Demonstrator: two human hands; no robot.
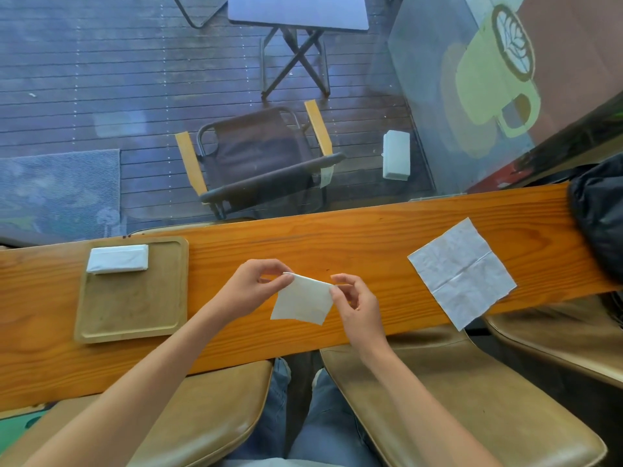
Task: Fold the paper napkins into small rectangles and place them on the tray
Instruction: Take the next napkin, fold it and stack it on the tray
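A folded white napkin (303,303) hangs just above the wooden counter, held by its top edge. My left hand (251,286) pinches its upper left corner and my right hand (355,298) pinches its upper right corner. On the left lies a square wooden tray (135,318); a small stack of napkins folded into a rectangle (118,258) rests at its far edge. An unfolded white napkin (462,273) with crease lines lies flat on the counter at the right.
The narrow orange wooden counter (337,237) runs left to right against a glass window. A black bag (600,224) sits at its far right end. Tan padded stools (455,406) stand below the counter on both sides of my legs.
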